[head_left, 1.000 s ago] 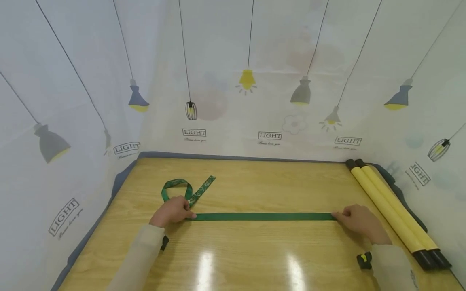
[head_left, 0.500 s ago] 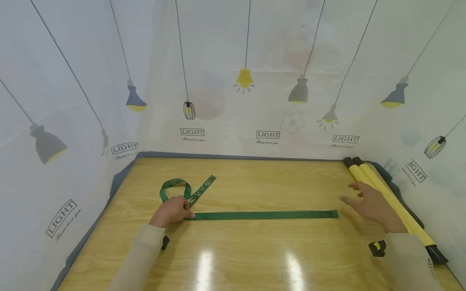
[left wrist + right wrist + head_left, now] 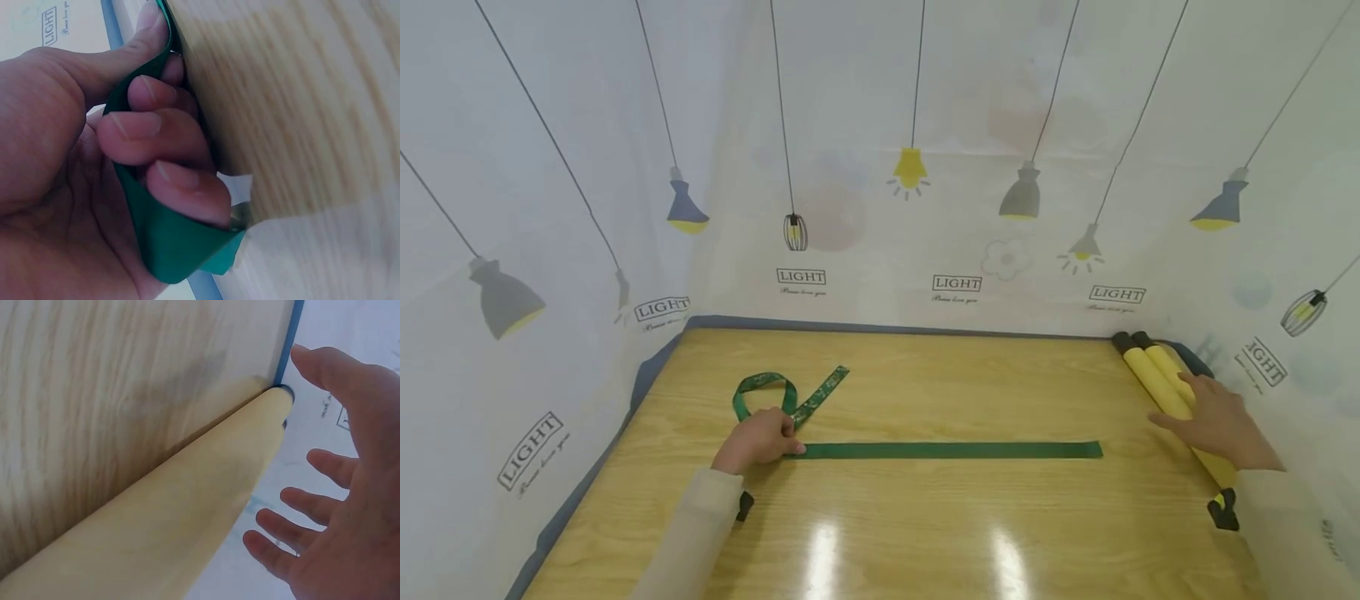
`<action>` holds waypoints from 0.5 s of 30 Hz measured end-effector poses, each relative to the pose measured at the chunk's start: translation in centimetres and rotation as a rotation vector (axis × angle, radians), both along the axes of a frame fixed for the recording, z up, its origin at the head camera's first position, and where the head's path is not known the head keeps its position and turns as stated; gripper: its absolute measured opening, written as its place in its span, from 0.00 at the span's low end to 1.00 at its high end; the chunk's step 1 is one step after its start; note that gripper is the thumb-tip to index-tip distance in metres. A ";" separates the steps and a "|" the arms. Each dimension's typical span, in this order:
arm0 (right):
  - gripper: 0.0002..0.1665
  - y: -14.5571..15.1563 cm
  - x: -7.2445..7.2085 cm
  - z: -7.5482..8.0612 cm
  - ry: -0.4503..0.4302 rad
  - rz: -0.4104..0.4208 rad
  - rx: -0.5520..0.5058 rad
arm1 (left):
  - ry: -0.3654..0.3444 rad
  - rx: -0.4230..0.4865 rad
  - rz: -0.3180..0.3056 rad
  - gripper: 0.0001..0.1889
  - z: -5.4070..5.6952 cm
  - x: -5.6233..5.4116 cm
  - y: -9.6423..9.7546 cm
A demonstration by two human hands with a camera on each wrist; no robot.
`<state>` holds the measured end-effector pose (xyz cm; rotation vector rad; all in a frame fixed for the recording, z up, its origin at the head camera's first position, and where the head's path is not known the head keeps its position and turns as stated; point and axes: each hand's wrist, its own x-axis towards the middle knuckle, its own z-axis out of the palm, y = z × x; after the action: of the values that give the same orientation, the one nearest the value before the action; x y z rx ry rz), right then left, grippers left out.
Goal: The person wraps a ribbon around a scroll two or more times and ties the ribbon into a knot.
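A long green ribbon (image 3: pixel 955 451) lies straight across the wooden table, its right end loose. My left hand (image 3: pixel 763 437) pinches it at the left. Up close in the left wrist view, the ribbon (image 3: pixel 178 244) runs between thumb and curled fingers. Behind that hand, the rest of the ribbon makes a loop and a tail with a light pattern. Over at the right, my right hand (image 3: pixel 1213 421) hovers above two yellow rods (image 3: pixel 1150 379) with black ends, partly covering them. In the right wrist view its fingers are spread, apart from the nearest rod (image 3: pixel 181 481).
White cloth (image 3: pixel 880 283) printed with lamps and "LIGHT" labels walls in the table (image 3: pixel 925 533) at the back and both sides. A dark blue border (image 3: pixel 880 326) runs along the table's edges. Two bright reflections show on the front of the table.
My right hand has let go of the ribbon's right end and moved right, over the yellow rods, with fingers spreading. The left hand stays on the ribbon.
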<state>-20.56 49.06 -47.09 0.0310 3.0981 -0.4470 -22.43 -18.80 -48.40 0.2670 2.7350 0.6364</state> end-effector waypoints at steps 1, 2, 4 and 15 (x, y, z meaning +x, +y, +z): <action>0.64 0.3 0.1 -0.1 -0.021 -0.009 0.002 | 0.001 0.000 0.000 0.20 0.0 0.0 0.0; 0.65 0.6 0.2 -0.2 -0.038 -0.013 0.010 | 0.003 -0.001 0.000 0.20 -0.1 0.0 0.0; 0.68 1.1 0.3 -0.3 -0.076 -0.030 0.026 | 0.005 -0.001 0.001 0.19 -0.1 0.0 0.0; 0.69 2.3 0.5 -0.4 -0.276 -0.101 -0.006 | 0.015 -0.010 0.005 0.18 0.0 0.1 0.2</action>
<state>-20.10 51.32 -47.54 0.2291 2.8323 -0.4153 -22.31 -18.60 -48.35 0.2633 2.7535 0.6241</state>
